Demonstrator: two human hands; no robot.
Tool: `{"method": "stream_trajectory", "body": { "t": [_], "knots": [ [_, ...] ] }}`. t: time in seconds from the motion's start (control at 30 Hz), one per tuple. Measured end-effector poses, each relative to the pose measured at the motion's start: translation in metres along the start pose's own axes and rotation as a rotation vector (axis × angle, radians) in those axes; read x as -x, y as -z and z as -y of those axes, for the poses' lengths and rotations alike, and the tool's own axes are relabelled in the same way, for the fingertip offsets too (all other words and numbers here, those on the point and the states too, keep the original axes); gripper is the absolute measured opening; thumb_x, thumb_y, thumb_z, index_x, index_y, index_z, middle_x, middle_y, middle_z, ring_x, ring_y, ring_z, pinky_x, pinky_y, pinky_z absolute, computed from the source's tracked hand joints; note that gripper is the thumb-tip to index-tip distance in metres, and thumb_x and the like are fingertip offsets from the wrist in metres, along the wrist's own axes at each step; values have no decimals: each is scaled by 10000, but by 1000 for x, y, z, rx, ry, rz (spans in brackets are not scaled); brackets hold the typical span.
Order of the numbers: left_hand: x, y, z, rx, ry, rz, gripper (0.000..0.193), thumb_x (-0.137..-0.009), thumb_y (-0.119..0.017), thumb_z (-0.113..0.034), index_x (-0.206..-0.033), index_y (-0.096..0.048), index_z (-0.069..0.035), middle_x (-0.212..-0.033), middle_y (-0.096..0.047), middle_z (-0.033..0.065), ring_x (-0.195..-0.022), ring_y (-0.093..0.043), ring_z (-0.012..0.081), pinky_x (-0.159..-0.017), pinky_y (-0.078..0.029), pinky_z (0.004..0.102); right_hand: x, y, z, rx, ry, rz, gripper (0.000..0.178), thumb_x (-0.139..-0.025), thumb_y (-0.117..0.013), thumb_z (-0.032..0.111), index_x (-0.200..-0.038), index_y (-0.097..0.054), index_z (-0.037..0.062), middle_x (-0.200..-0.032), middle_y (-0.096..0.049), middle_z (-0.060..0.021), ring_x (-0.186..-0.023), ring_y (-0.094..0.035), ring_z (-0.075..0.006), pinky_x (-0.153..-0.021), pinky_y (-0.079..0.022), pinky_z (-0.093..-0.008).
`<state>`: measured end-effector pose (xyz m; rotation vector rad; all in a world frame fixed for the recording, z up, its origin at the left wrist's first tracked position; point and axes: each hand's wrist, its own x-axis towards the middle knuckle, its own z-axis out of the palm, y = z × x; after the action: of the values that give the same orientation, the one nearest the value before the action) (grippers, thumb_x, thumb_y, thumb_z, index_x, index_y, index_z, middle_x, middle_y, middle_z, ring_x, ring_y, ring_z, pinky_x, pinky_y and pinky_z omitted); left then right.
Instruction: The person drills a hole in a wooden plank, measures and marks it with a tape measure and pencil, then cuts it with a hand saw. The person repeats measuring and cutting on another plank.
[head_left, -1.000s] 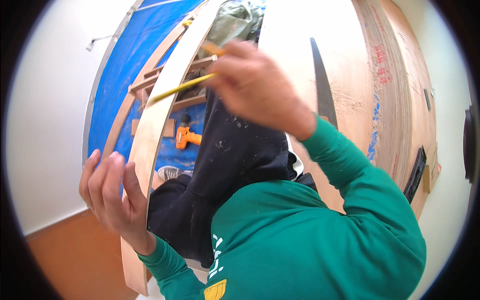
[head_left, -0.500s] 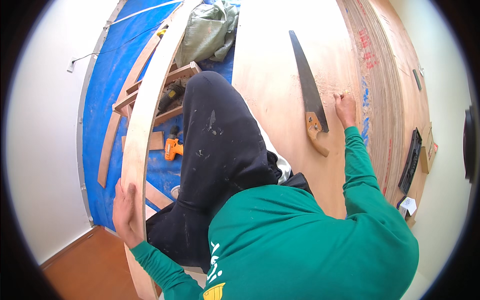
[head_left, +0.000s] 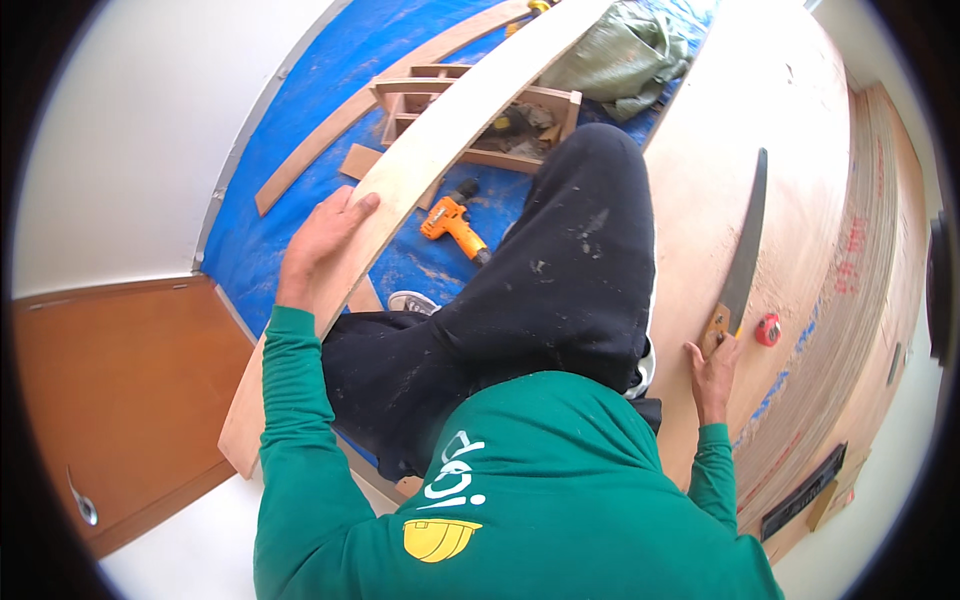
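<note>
My left hand (head_left: 325,245) grips a long pale wooden board (head_left: 420,165), thumb on its top face and fingers around its left edge. The board slants from the lower left up past my knee. On the right, my right hand (head_left: 712,380) closes on the wooden handle of a handsaw (head_left: 743,255) and hides part of it. The saw lies along a plywood sheet (head_left: 690,250), blade pointing away, with sawdust beside it. A small red tape measure (head_left: 768,330) sits just right of the saw handle.
An orange cordless drill (head_left: 455,228) lies on the blue floor sheet (head_left: 290,170). Beyond it stands a wooden tray (head_left: 500,160) holding tools, near a grey-green sack (head_left: 625,60). Stacked plywood edges (head_left: 830,330) run along the right. A brown door (head_left: 130,390) is at left.
My right hand has left its place right of the saw and come to the saw handle; the red tape measure now shows. My left hand has moved farther up the view with the board, which slants more.
</note>
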<state>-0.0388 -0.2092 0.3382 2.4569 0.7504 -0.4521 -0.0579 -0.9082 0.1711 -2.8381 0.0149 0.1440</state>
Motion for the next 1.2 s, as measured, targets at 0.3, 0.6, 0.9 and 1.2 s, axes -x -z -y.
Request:
{"method": "stream_trajectory", "body": {
  "t": [0.3, 0.6, 0.9, 1.2],
  "knots": [
    [50, 41, 43, -171, 100, -237, 822, -1048, -510, -869, -1010, -701, -71, -936, -768, 208, -977, -749, 422, -856, -540, 551, -27, 66, 18, -266, -140, -401, 440, -1156, -672, 296, -1381, -637, -81, -1150, -689, -205, -1097, -698, -389, -944, -566, -484],
    [26, 39, 73, -136, 120, -171, 923, -1060, -408, -905, -1162, -760, -58, -1128, -792, 224, -1099, -746, 400, -983, -552, 531, -88, 194, 272, -1297, 26, -11, 401, -1151, -681, 462, -1165, -709, 62, -806, -588, -7, -610, -594, -91, -526, -509, -268],
    [-1, 45, 78, 497, 180, -304, 1139, -1043, -449, -912, -1709, -426, 12, -1403, -726, 250, -1259, -718, 330, -1147, -526, 454, -80, 26, 453, -1408, -91, 1170, 506, -1123, -704, 483, -1194, -736, -17, -909, -696, -48, -571, -613, -92, -509, -566, -273],
    [-29, 21, 72, 656, 81, -393, 1063, -1003, -911, -271, -1766, -251, 63, -1303, -761, 180, -1230, -726, 218, -1106, -550, 355, -74, -14, 458, -1286, -121, 1362, 520, -1132, -686, 460, -1227, -698, -51, -959, -676, -69, -637, -637, -121, -575, -593, -305]
  ]
}}
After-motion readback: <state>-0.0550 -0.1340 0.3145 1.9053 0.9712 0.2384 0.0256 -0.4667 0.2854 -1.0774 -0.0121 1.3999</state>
